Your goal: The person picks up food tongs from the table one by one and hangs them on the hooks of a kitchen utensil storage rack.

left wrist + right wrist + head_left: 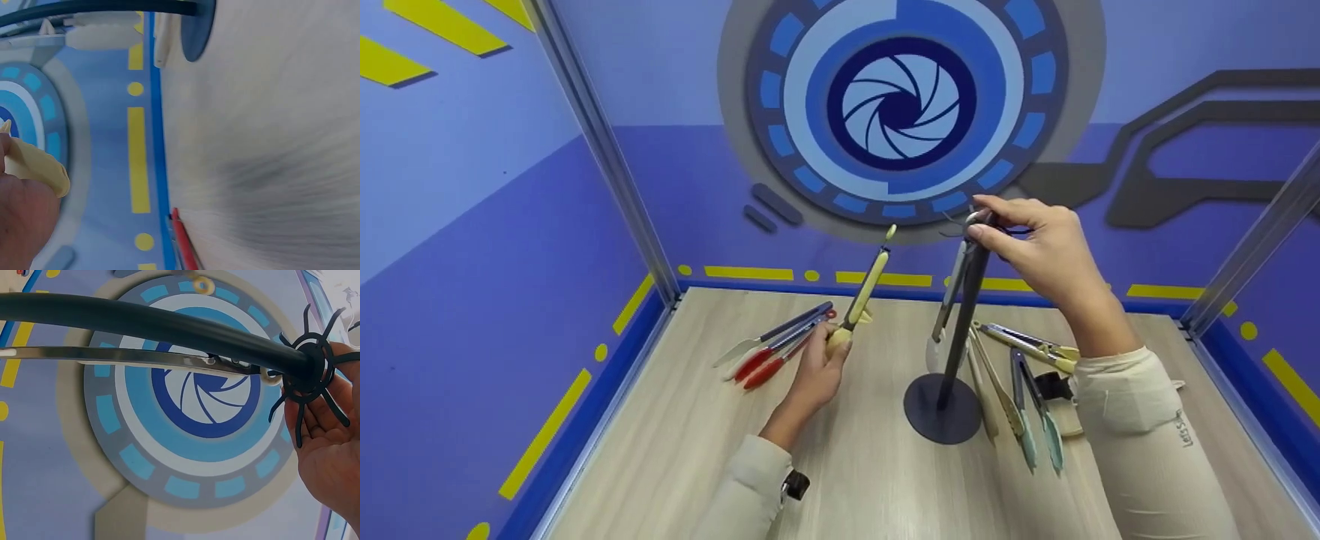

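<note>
My left hand (pixel 819 367) grips yellow tongs (pixel 868 291) by their head end, with the handle and its pull ring pointing up and away. Between my hands stands a black hook stand (pixel 966 315) on a round base, slightly tilted. The thumb and fingers of my right hand (pixel 1050 251) hold its top, around the hooks (pixel 306 365). From one hook hang white-tipped tongs (pixel 950 292), their loop (pixel 271 377) close to my right fingertips. The left wrist view shows just part of my left hand (pixel 28 219) and the yellow tongs' end (pixel 39 166).
Red-tipped tongs (pixel 765 367) and pale-tipped tongs (pixel 742 349) lie at the left on the wooden table (pixel 675 420). Right of the stand lie beige tongs (pixel 1001 382), teal-tipped tongs (pixel 1059 442) and other yellow tongs (pixel 1031 349). Blue panels enclose the back and sides.
</note>
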Motion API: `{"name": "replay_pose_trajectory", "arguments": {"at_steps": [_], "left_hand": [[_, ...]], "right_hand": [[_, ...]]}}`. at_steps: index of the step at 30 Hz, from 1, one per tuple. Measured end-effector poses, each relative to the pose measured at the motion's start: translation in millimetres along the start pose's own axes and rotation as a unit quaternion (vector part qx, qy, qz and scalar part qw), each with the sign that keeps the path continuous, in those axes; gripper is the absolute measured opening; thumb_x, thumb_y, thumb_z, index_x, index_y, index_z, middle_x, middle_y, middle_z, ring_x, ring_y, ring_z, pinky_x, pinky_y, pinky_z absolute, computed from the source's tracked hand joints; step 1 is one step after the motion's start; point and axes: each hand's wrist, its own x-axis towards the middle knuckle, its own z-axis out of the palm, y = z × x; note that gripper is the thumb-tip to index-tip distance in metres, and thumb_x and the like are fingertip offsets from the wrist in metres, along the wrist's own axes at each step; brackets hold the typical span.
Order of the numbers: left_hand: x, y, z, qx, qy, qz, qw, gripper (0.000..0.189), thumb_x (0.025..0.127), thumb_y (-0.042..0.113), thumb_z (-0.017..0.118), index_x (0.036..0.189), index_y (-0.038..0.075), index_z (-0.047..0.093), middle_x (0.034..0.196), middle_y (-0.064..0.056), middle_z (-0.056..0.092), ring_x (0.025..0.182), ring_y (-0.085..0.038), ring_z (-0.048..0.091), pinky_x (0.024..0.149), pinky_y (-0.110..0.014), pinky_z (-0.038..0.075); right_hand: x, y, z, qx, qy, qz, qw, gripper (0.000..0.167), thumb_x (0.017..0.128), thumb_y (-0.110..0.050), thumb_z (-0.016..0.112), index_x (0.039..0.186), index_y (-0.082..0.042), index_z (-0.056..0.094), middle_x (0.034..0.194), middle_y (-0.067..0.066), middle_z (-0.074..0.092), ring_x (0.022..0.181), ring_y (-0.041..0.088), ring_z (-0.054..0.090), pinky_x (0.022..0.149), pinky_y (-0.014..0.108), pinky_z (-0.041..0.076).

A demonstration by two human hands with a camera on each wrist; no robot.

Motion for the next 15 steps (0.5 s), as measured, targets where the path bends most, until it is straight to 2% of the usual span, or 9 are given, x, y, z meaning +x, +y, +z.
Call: {"name": "replay_pose_trajectory", "arguments": {"at_steps": [7,15], "left_hand": [[-0.3,18.7,4.3,-0.022,-0.007,0.056,0.9982,0.015,0.111,0.013,0.056,0.122,0.005,0.050,0.109,-0.009,0.049,0.105,-0.021,0.050,0.092,-0.036,0.043],[-1.2,28.0,10.1,-0.024,-0.027,0.068,0.9970,0.013,0.112,0.014,0.054,0.122,0.007,0.049,0.109,-0.007,0.048,0.104,-0.020,0.050,0.091,-0.033,0.045]], "right_hand": [[0.2,2.3,-0.4,0.007,-0.003,-0.005,1.0000,0.037,0.100,-0.033,0.077,0.137,-0.035,0.073,0.122,0.003,0.079,0.107,0.013,0.062,0.073,0.013,0.049],[0.8,5.0,-0.1,0.016,-0.005,0.004,0.9999,0.035,0.100,-0.034,0.077,0.134,-0.035,0.075,0.119,0.002,0.079,0.104,0.010,0.061,0.073,0.015,0.050]]}}
